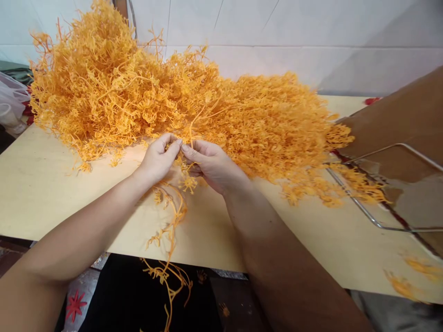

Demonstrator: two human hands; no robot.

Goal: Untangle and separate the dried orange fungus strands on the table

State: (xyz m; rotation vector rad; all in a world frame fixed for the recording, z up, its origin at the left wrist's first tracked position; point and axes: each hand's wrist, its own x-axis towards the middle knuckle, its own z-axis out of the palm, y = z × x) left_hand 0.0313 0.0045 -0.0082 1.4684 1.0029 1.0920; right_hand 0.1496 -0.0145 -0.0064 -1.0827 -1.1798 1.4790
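My left hand (157, 159) and my right hand (216, 168) meet at the middle of the table, thumbs and fingertips pinched together. Between them is an orange artificial flower stem (191, 131), which rises out of my right hand toward the pile. Small orange florets (188, 183) show just below my fingers; the exact pinched spot is partly hidden by the fingertips. A long branching orange stem (178, 214) trails beneath my hands and over the table's front edge. Whether it joins the piece in my fingers I cannot tell.
A big heap of orange artificial sprigs (114, 92) spreads across the back of the table (34, 193) and rightward. At right are a bent metal wire frame (367, 214) and a brown cardboard piece (401, 120). A red star-shaped piece (75, 305) lies below the table.
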